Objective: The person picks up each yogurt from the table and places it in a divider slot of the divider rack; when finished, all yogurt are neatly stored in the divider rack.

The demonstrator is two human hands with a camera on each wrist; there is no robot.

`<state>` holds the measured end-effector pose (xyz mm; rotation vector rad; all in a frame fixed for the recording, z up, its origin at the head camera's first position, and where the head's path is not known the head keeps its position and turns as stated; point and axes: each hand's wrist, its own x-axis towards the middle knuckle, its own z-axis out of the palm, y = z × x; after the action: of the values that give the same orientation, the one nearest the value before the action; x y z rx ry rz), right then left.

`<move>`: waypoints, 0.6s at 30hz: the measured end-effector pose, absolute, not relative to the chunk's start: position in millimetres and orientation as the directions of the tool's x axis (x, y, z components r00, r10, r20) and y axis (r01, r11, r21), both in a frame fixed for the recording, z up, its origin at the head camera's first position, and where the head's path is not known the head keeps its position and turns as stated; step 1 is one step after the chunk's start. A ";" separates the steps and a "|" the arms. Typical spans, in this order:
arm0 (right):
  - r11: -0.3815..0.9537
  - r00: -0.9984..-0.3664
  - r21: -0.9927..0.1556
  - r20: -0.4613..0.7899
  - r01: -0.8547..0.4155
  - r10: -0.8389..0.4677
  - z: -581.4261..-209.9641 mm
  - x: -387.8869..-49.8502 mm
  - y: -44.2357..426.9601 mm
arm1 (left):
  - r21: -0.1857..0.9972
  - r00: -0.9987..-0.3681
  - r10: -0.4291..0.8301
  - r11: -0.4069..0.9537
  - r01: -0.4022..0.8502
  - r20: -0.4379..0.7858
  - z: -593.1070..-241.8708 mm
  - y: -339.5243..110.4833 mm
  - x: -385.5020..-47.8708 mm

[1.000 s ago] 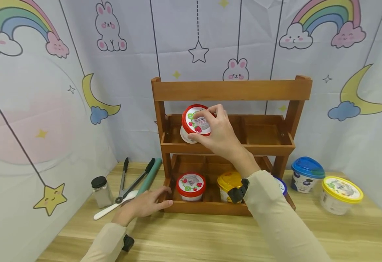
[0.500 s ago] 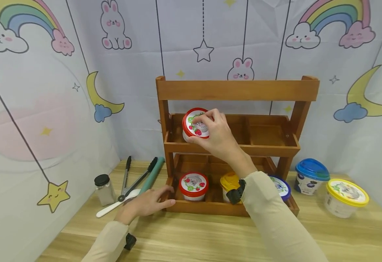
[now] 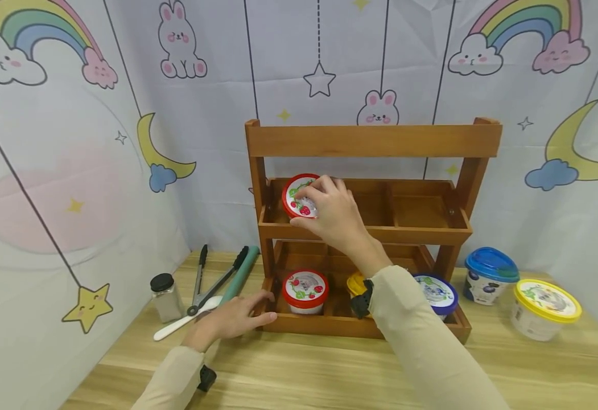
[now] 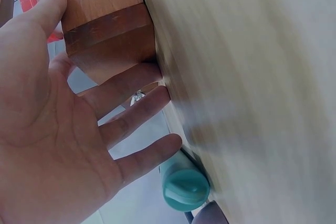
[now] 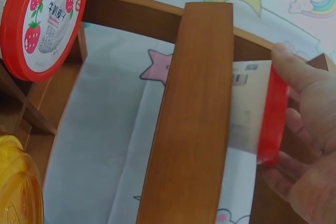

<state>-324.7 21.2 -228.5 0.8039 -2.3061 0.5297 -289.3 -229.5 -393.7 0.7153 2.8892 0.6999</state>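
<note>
Held tub (image 5: 255, 109): red strawberry lid (image 3: 292, 193), seemingly whitish body.

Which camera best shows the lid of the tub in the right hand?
Head view: the lid faces the camera, strawberry print showing, though the right hand covers part. The right wrist view catches only its red edge, side-on; the left wrist doesn't clearly show it.

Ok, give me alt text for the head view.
A right hand grips a red-lidded tub at the upper left of a two-tier wooden rack; the left hand touches the rack's lower left corner. Three other tubs sit on the lower tier, two more tubs stand at right, and tongs lie at left.
</note>
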 end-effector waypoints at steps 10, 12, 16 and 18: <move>0.776 -0.706 -0.194 0.584 -0.601 -0.400 -225.4 -324.1 22.0 | 0.443 -0.884 0.465 0.784 0.434 0.043 -393.3 -228.6 -291.2; 0.782 -0.721 -0.198 0.563 -0.592 -0.403 -225.0 -323.8 23.9 | 0.444 -0.884 0.464 0.784 0.434 0.045 -393.5 -228.7 -291.5; 0.780 -0.725 -0.194 0.549 -0.595 -0.417 -225.1 -323.5 27.3 | 0.447 -0.887 0.460 0.785 0.430 0.046 -393.9 -229.3 -290.6; 0.776 -0.720 -0.186 0.547 -0.602 -0.427 -225.9 -323.2 28.7 | 0.448 -0.889 0.456 0.786 0.426 0.045 -394.3 -229.4 -289.8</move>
<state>-323.2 28.7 -225.9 0.7718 -2.4843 0.4872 -289.8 -229.4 -394.3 0.7190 2.9061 0.7042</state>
